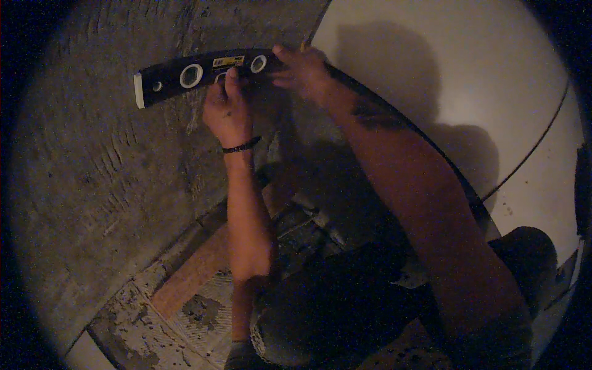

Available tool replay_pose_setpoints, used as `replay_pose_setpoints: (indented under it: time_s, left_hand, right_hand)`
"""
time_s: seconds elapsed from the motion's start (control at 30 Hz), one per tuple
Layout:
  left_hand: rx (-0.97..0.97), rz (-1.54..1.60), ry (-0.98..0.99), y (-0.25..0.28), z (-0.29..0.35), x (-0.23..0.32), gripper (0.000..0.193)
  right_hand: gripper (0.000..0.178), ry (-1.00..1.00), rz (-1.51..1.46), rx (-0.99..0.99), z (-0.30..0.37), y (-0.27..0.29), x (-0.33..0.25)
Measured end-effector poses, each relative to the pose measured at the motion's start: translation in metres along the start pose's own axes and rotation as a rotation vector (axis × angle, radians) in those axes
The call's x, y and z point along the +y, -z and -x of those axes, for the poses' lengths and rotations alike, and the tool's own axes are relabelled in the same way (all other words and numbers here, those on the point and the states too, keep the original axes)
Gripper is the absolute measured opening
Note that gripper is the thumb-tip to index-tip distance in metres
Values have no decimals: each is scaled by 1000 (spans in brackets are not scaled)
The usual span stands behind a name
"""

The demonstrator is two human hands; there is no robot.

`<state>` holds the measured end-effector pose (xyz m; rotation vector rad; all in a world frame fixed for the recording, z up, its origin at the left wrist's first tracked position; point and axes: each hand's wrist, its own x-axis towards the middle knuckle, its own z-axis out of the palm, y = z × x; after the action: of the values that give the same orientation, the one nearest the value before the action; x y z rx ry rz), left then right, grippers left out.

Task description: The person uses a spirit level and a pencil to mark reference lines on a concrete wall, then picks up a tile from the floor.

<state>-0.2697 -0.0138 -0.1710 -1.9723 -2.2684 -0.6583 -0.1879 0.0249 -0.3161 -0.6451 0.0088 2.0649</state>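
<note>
Head view: before the rough wall (105, 135), your spirit level (209, 69) lies crosswise, your left hand (228, 114) clasping its middle, probably for support; your right hand (303, 71) spreads fingers at its right end near the pale panel (493, 68), seemingly steadying it; whether gripping, I cannot tell.

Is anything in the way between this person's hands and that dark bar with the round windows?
Nothing visible is in the way. The left hand already has its thumb over the front of the spirit level, and the right hand is at it farther right, just past a round window.
</note>
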Motion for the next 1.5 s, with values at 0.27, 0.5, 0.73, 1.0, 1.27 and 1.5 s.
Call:
replay_pose_setpoints:
  time_s: [0.27, 0.5, 0.73, 1.0, 1.27, 1.5]
  left_hand:
    - [-17, -112, -8, -2, -2, -2, 38]
    - [-17, -12, 54, 1, 0, -5, 37]
    - [-21, -14, 58, 1, -2, 1, 36]
    - [-36, -108, 95, 3, 0, 12, 34]
    - [-25, -113, 33, 1, 0, 9, 36]
    - [-5, -114, 6, 3, -2, 7, 35]
  right_hand:
    - [50, 404, 425, -295, -11, 25, 17]
    - [56, -25, -28, -7, 11, -9, -6]
    - [63, 12, -24, -4, 10, -8, -8]
    - [60, 22, -24, -26, 8, -3, -8]
    - [62, 16, -63, -41, 1, 2, -3]
    - [48, 22, -70, -6, 0, -4, -4]
